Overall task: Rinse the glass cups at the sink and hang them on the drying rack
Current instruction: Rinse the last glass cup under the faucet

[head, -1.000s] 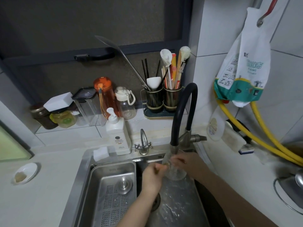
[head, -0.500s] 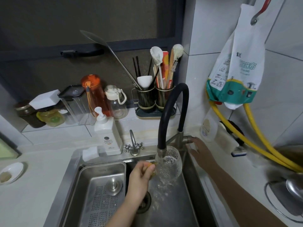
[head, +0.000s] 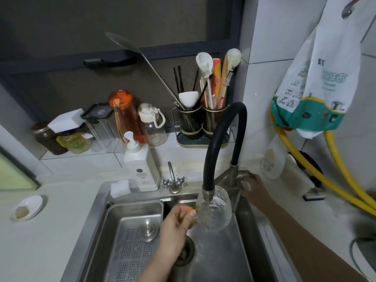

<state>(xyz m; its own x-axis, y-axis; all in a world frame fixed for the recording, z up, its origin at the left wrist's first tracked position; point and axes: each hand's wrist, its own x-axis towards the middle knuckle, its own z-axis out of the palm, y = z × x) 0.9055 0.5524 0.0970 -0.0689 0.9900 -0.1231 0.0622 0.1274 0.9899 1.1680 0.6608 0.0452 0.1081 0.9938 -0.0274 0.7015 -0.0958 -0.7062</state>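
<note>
Over the right-hand basin of the steel sink [head: 95,216], the left hand [head: 175,225] grips a textured glass cup [head: 215,210] by its amber handle, fingers curled closed around it. The cup sits directly under the metal nozzle of the black hose faucet [head: 218,143], its mouth tilted up and toward the far side so the nozzle tip reaches just inside the rim; its long axis leans from near-low to far-high, the rounded bottom nearest the drain [head: 186,253]. Water is churning inside the glass and running down below it. The right hand [head: 253,187] reaches to the far right, fingers wrapped on the faucet's lever at the base of the spout. A perforated steel tray [head: 130,241] fills the left basin, and a white soap pump bottle [head: 140,165] stands on the far ledge.
</note>
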